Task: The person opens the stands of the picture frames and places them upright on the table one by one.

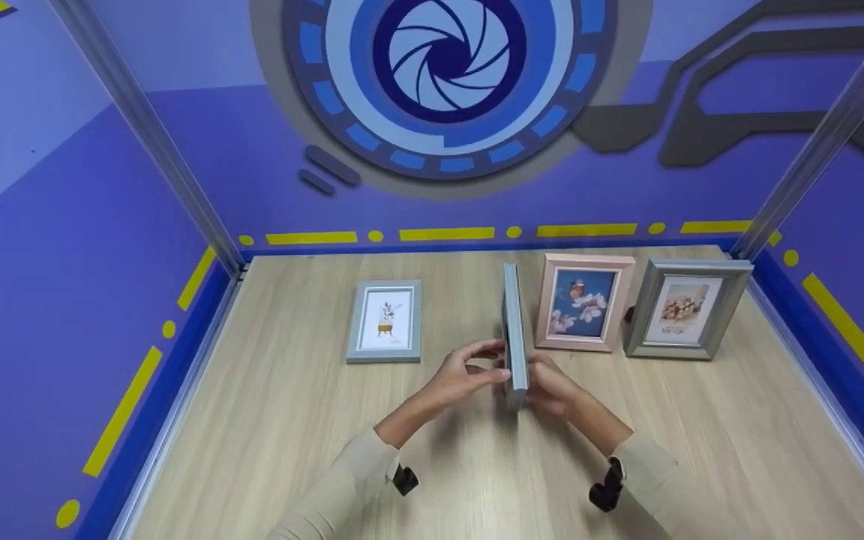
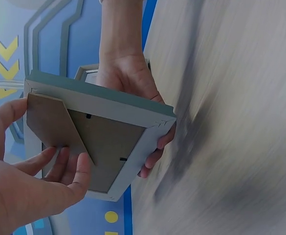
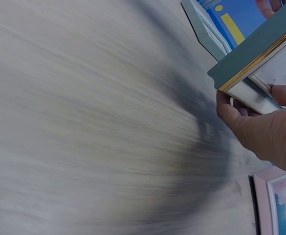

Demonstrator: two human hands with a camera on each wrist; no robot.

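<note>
Presently the grey-blue picture frame [image 1: 514,326] is held edge-on above the worktop [image 1: 289,435], left of the pink frame [image 1: 580,304], its brown backboard [image 2: 117,142] set in a whitish rear border. Right hand [image 1: 552,386]: grip closed round the near part; left hand [image 1: 466,375]: grip partly spread, thumb and fingertips pinching the backboard's brown stand [image 2: 55,120].

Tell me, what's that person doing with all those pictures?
They're holding a blue-gray picture frame turned edge-on, using both hands. The right hand grips its edge, and the left hand pinches the flap on its back. On the table, a pink frame and a gray frame stand off to the right, and a rabbit-picture frame is over on the left.
</note>
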